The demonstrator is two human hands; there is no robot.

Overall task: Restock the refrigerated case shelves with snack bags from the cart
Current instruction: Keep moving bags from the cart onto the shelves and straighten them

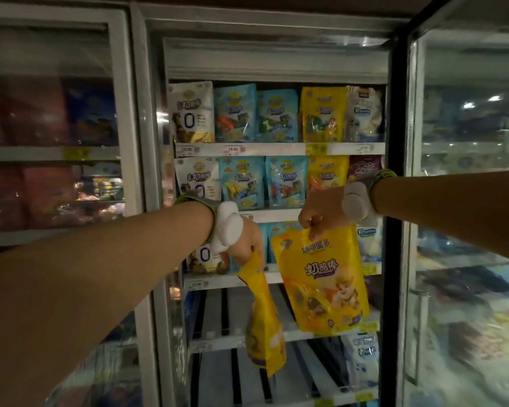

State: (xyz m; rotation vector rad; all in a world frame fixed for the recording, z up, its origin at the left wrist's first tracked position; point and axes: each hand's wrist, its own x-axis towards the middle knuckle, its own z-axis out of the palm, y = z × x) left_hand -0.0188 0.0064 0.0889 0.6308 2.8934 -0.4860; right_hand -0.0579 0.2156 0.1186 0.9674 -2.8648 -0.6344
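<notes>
Hands reached into the open refrigerated case (pixel 276 69) with two yellow snack bags, one apiece, during the restocking of its shelves. The right hand (pixel 321 212) pinched the top edge of a yellow bag (pixel 321 283) that hung with its printed face toward the camera, its long axis near vertical and its bottom tipped slightly to the right, in front of the third shelf (pixel 218 280) and the bare rack below it. The left hand (pixel 247 239) had its fingers curled round the top of a second yellow bag (pixel 265 324), which dangled edge-on, long axis also near vertical and its lower end pointing down in front of the bare wire shelf (pixel 224 315). Both arms wore wristbands with pale padded blocks. The two upper shelves stood full of white, blue and yellow bags; the lower racks looked largely bare. By the look of it, the placing step was in hand. The next move would likely call for lowering each bag to a free rack, base first, and standing it upright with the printed face outward. The cart was out of view.
</notes>
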